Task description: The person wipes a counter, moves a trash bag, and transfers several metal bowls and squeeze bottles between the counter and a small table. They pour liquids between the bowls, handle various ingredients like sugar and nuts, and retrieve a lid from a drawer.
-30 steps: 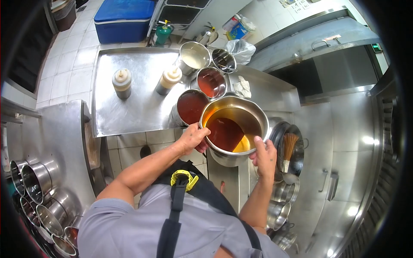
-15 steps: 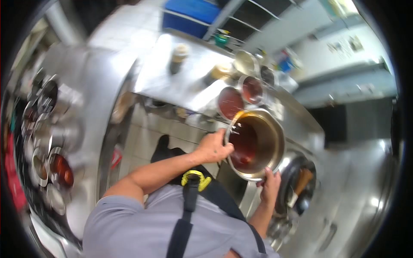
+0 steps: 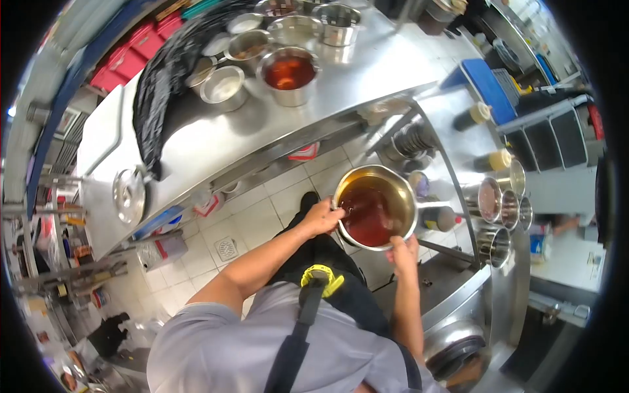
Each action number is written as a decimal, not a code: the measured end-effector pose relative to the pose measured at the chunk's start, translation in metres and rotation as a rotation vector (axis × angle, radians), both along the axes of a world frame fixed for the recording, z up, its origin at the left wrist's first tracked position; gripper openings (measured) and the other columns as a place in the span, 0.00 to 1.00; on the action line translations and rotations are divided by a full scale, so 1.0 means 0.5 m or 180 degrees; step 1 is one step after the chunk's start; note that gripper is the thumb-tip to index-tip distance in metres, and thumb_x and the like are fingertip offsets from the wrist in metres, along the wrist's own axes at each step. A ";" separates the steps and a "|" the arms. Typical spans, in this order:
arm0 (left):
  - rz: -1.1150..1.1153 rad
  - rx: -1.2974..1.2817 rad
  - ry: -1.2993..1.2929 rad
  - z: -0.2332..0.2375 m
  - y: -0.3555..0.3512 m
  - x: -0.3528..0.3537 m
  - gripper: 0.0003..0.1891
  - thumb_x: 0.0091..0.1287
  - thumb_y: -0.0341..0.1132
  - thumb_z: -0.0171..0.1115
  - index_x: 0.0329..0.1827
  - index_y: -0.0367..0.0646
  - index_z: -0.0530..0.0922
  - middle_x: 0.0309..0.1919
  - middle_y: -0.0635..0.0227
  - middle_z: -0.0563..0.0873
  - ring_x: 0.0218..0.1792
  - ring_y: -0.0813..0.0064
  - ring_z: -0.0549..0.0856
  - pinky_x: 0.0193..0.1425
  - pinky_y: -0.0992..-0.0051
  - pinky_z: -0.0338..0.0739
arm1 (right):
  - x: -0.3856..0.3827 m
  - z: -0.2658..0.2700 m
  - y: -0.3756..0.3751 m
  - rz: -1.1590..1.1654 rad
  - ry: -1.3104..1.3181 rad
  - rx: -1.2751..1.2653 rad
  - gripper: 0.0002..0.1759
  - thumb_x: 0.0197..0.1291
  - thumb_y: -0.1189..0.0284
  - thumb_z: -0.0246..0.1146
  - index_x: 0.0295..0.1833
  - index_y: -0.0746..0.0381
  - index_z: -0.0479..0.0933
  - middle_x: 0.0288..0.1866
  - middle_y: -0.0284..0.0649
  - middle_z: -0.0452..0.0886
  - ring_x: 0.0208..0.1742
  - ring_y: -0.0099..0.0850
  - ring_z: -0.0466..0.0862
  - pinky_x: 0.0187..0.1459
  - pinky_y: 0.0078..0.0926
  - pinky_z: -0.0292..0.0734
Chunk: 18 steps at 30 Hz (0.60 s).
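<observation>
We cannot make out the pot's (image 3: 397,196) underside or the left fingers tucked behind its wall, and darkness crops the edges of our view. Our left grip (image 3: 322,217) is closed on the rim, thumb over the edge; our right grip (image 3: 403,254) holds its near right side. The pot, with reddish-brown liquid (image 3: 367,219) inside, is above the tiled floor (image 3: 255,211), near the steel surface (image 3: 229,145).

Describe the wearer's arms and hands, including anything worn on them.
The left hand and right hand are ungloved, and the forearms are bare, with nothing visible worn on the wrists. The left sleeve is short, plain and light grey, ending above the elbow.
</observation>
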<state>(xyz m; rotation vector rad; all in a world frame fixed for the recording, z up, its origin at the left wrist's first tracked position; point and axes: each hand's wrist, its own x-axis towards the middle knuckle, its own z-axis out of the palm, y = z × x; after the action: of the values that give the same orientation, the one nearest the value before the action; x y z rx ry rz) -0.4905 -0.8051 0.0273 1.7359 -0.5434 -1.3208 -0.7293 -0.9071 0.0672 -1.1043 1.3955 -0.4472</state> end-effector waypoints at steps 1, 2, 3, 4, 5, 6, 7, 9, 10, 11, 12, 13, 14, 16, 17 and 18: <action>0.0011 0.0117 0.0103 -0.010 0.037 0.036 0.22 0.63 0.43 0.58 0.55 0.36 0.74 0.25 0.62 0.83 0.23 0.74 0.83 0.25 0.72 0.79 | 0.052 0.006 0.016 0.0183 0.0046 0.0089 0.19 0.56 0.70 0.62 0.53 0.65 0.71 0.28 0.38 0.77 0.15 0.22 0.74 0.14 0.18 0.66; 0.0017 0.0245 0.0214 -0.016 0.082 0.077 0.24 0.64 0.44 0.59 0.57 0.37 0.73 0.27 0.62 0.83 0.24 0.74 0.83 0.26 0.72 0.80 | 0.101 0.000 0.039 0.0345 0.0015 0.0098 0.19 0.55 0.70 0.62 0.52 0.66 0.71 0.27 0.38 0.77 0.16 0.22 0.74 0.14 0.19 0.67; 0.0271 0.0315 0.0261 -0.024 0.127 0.108 0.26 0.65 0.47 0.59 0.60 0.39 0.72 0.28 0.63 0.83 0.25 0.73 0.84 0.27 0.72 0.80 | 0.147 -0.013 0.057 0.0538 0.0032 0.0156 0.19 0.55 0.70 0.62 0.52 0.66 0.71 0.27 0.38 0.78 0.16 0.23 0.75 0.15 0.20 0.68; 0.0509 0.0387 0.0305 -0.032 0.174 0.139 0.27 0.66 0.49 0.60 0.62 0.40 0.70 0.30 0.63 0.83 0.26 0.73 0.84 0.29 0.72 0.81 | 0.192 -0.030 0.077 0.0715 0.0046 0.0217 0.19 0.55 0.70 0.62 0.52 0.66 0.71 0.27 0.38 0.78 0.16 0.23 0.75 0.15 0.20 0.68; 0.0613 0.0335 0.0378 -0.041 0.221 0.176 0.31 0.68 0.55 0.60 0.65 0.42 0.68 0.33 0.63 0.83 0.29 0.72 0.84 0.31 0.71 0.82 | 0.240 -0.048 0.100 0.0823 0.0066 0.0256 0.19 0.55 0.70 0.62 0.52 0.66 0.71 0.27 0.39 0.78 0.16 0.23 0.75 0.15 0.20 0.69; 0.0704 0.0308 0.0592 -0.053 0.267 0.213 0.33 0.68 0.59 0.59 0.65 0.42 0.68 0.35 0.61 0.84 0.31 0.71 0.85 0.32 0.71 0.83 | 0.289 -0.066 0.124 0.0929 0.0088 0.0298 0.20 0.56 0.70 0.62 0.52 0.66 0.71 0.27 0.39 0.79 0.16 0.24 0.75 0.15 0.20 0.69; 0.0871 0.0389 0.0793 -0.040 0.308 0.249 0.34 0.68 0.60 0.59 0.65 0.43 0.68 0.35 0.61 0.84 0.32 0.71 0.85 0.32 0.72 0.83 | 0.331 -0.082 0.146 0.1040 0.0109 0.0338 0.20 0.56 0.70 0.62 0.52 0.66 0.71 0.28 0.39 0.79 0.16 0.24 0.75 0.15 0.20 0.69; 0.1048 0.0595 0.0683 -0.014 0.390 0.313 0.32 0.68 0.60 0.58 0.63 0.44 0.70 0.35 0.62 0.84 0.33 0.71 0.85 0.32 0.73 0.83 | 0.413 -0.102 0.192 0.1174 0.0146 0.0306 0.19 0.56 0.70 0.62 0.52 0.67 0.71 0.29 0.40 0.79 0.17 0.24 0.76 0.16 0.21 0.71; 0.1064 0.0737 0.0362 -0.001 0.438 0.346 0.30 0.69 0.59 0.58 0.61 0.43 0.72 0.34 0.63 0.84 0.32 0.72 0.86 0.32 0.74 0.83 | 0.465 -0.116 0.224 0.1279 0.0147 0.0308 0.19 0.57 0.70 0.62 0.53 0.67 0.71 0.29 0.40 0.80 0.17 0.24 0.76 0.16 0.21 0.71; 0.1090 0.0917 0.0061 0.016 0.496 0.374 0.28 0.69 0.58 0.59 0.59 0.43 0.73 0.33 0.64 0.84 0.32 0.72 0.86 0.32 0.74 0.83 | 0.498 -0.147 0.246 0.1406 0.0211 0.0316 0.18 0.58 0.71 0.60 0.53 0.66 0.70 0.30 0.41 0.80 0.19 0.25 0.77 0.16 0.21 0.73; 0.1153 0.0653 -0.0048 0.055 0.555 0.404 0.25 0.70 0.56 0.58 0.57 0.43 0.74 0.32 0.65 0.84 0.31 0.73 0.85 0.32 0.75 0.82 | 0.531 -0.156 0.266 0.1509 0.0171 0.0371 0.18 0.59 0.71 0.60 0.53 0.66 0.70 0.31 0.41 0.81 0.19 0.25 0.78 0.17 0.21 0.73; 0.1178 0.0380 -0.0173 0.109 0.610 0.442 0.23 0.71 0.53 0.58 0.54 0.42 0.75 0.32 0.66 0.83 0.31 0.75 0.84 0.33 0.75 0.82 | 0.565 -0.163 0.283 0.1578 0.0127 0.0415 0.18 0.59 0.71 0.60 0.54 0.65 0.70 0.31 0.41 0.81 0.19 0.25 0.78 0.17 0.21 0.73; 0.1163 0.0087 -0.0296 0.139 0.663 0.477 0.21 0.72 0.51 0.58 0.51 0.41 0.76 0.31 0.67 0.83 0.30 0.76 0.83 0.33 0.75 0.81 | 0.596 -0.168 0.298 0.1611 0.0092 0.0440 0.17 0.60 0.71 0.59 0.54 0.65 0.70 0.31 0.41 0.81 0.20 0.25 0.78 0.17 0.21 0.74; 0.2636 -0.0105 -0.1321 0.096 0.791 0.542 0.15 0.74 0.46 0.57 0.45 0.41 0.78 0.27 0.70 0.82 0.27 0.79 0.81 0.30 0.77 0.77 | 0.644 -0.197 0.320 0.1685 -0.0077 0.0478 0.18 0.61 0.70 0.60 0.54 0.65 0.68 0.31 0.41 0.80 0.20 0.26 0.79 0.18 0.22 0.75; 0.2975 0.0466 -0.2141 0.081 0.855 0.587 0.16 0.73 0.43 0.56 0.47 0.36 0.79 0.30 0.64 0.84 0.26 0.77 0.80 0.31 0.74 0.76 | 0.669 -0.217 0.331 0.1640 -0.0108 0.0508 0.18 0.61 0.70 0.60 0.55 0.65 0.68 0.31 0.41 0.80 0.20 0.26 0.79 0.18 0.23 0.75; 0.3471 0.0675 -0.2575 0.077 0.902 0.618 0.18 0.72 0.43 0.57 0.50 0.33 0.77 0.31 0.61 0.84 0.29 0.74 0.81 0.33 0.72 0.77 | 0.694 -0.231 0.338 0.1579 -0.0154 0.0534 0.19 0.62 0.70 0.60 0.55 0.65 0.67 0.31 0.41 0.80 0.20 0.27 0.79 0.18 0.24 0.76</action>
<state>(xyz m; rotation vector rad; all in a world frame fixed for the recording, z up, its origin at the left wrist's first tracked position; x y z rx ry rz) -0.1812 -0.3542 0.0657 2.1952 0.1793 0.1152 -0.3822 -0.7381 -0.0482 -1.2409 1.0459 0.0018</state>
